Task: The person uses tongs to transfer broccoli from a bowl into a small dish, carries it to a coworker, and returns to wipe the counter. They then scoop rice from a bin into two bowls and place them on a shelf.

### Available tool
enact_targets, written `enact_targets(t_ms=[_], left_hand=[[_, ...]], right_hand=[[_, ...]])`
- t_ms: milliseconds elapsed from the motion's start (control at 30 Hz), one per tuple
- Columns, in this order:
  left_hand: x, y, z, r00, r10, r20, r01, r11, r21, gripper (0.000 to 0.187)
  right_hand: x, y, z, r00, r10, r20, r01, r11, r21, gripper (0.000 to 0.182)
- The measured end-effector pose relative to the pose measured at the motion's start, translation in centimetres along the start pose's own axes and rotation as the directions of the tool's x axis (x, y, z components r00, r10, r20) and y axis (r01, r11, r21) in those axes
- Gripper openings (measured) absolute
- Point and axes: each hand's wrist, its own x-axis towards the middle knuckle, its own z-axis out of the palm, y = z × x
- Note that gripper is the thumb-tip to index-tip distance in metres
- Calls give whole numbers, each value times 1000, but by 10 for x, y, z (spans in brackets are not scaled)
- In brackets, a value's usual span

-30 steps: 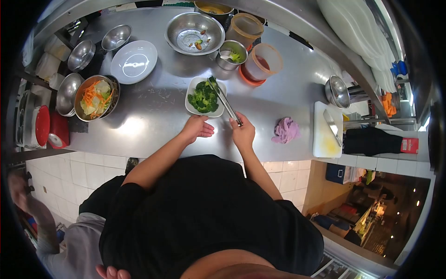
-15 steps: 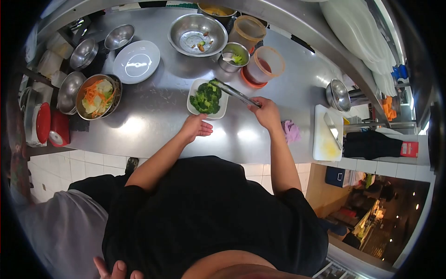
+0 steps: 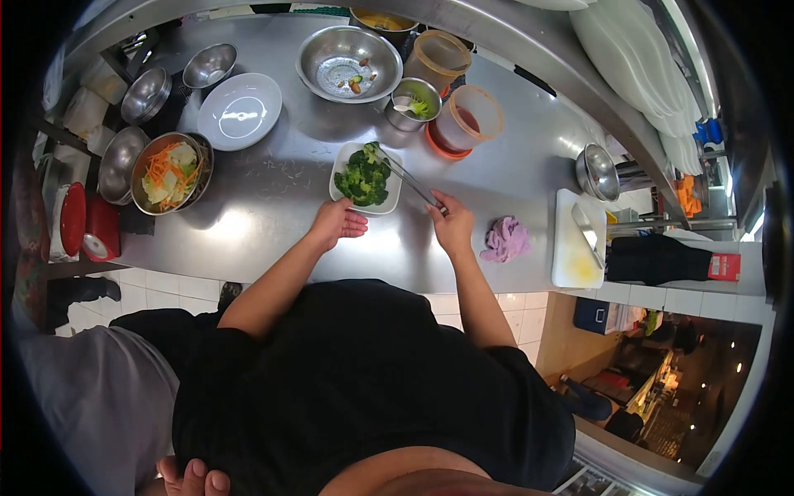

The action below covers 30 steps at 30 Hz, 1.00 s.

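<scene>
A white square dish with rounded corners stands on the steel counter in front of me, heaped with green broccoli. My left hand is at the dish's near left corner, palm partly up and fingers stretched out, with the thumb side right at the rim. Metal tongs are gripped in my right hand at their near end. Their tips reach the broccoli at the upper right of the heap.
Behind the dish stand a large steel bowl, a small steel pot and plastic tubs. A white plate and a salad bowl are left. Rightward lie a pink cloth and a cutting board with a knife. Another person stands close left.
My right hand has come left and closer to my body, and the tongs now point more steeply at the broccoli. More of the pink cloth shows. My left hand stays beside the dish.
</scene>
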Motion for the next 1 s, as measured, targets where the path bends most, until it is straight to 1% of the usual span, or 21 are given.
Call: enact_targets(t_ms=[67, 133, 167, 233, 267, 333, 367, 433, 467, 533, 567, 633, 767, 833, 967, 1000], left_hand=[[1, 0, -1, 1000, 5, 0, -5, 1000, 9, 41], [2, -1, -1, 1000, 11, -4, -11, 1000, -3, 40], [2, -1, -1, 1000, 15, -5, -15, 1000, -13, 40], [2, -1, -1, 1000, 18, -6, -18, 1000, -4, 40], [2, -1, 0, 1000, 21, -10, -21, 1000, 1, 40], [-1, 0, 1, 1000, 26, -10, -26, 1000, 2, 40], [-2, 1, 2, 999, 33, -12, -33, 999, 2, 40], [-2, -1, 1, 999, 35, -7, -35, 999, -2, 40], [-1, -1, 0, 999, 37, -1, -37, 999, -4, 40], [-1, -2, 0, 999, 34, -6, -34, 999, 10, 40], [-1, -1, 0, 999, 34, -13, -34, 999, 22, 41], [-1, 0, 1, 1000, 25, -7, -25, 999, 22, 41], [-4, 2, 1, 1000, 24, -11, -24, 1000, 15, 40], [-3, 2, 1, 1000, 27, -4, -27, 999, 18, 40], [0, 0, -1, 999, 32, 2, -32, 999, 18, 39], [0, -1, 0, 999, 34, 4, -34, 999, 18, 39]], right_hand=[[-2, 3, -5, 1000, -21, -5, 21, 1000, 9, 36], [-3, 3, -15, 998, 56, 26, -56, 998, -4, 37], [-3, 3, -20, 998, 57, 25, -57, 998, -4, 37], [-2, 1, -30, 983, 164, 88, -159, 986, -57, 37], [-1, 0, -35, 982, 167, 87, -163, 985, -58, 37], [5, -1, -45, 963, 237, 131, -241, 970, 17, 37], [9, 1, -47, 963, 237, 131, -241, 970, 16, 37], [19, 2, -49, 944, 252, 211, -272, 960, 73, 38], [24, 1, -48, 944, 254, 210, -274, 959, 75, 38], [32, -4, -48, 915, 253, 315, -276, 961, 29, 37], [34, -5, -47, 915, 255, 312, -278, 960, 31, 37], [38, -8, -45, 944, 185, 275, -173, 983, -68, 35], [46, -23, -53, 947, 177, 267, -159, 983, -87, 32], [47, -33, -61, 973, 107, 207, -77, 987, -144, 31], [38, -51, -61, 982, 106, 155, -73, 976, -206, 32], [33, -47, -55, 992, 25, 121, 3, 974, -225, 31]])
